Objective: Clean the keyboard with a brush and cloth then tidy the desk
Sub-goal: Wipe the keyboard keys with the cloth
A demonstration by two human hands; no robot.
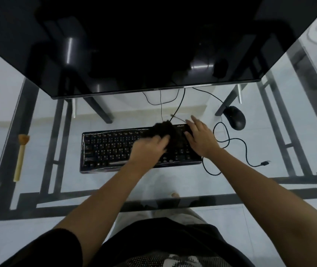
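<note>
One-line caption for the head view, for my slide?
Left hand presses a dark cloth on the keyboard, right hand rests on its right end; brush lies aside.

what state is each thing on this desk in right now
Black keyboard, flat on the glass desk, under both hands.
Dark crumpled cloth, on the keyboard's right part, under the blurred left hand.
Right hand, fingers spread, resting on the keyboard.
Wooden-handled brush, lying untouched at the desk's left.
Black mouse, untouched.
Black cable plug, loose, unplugged.
Black monitor, screen dark.
</note>
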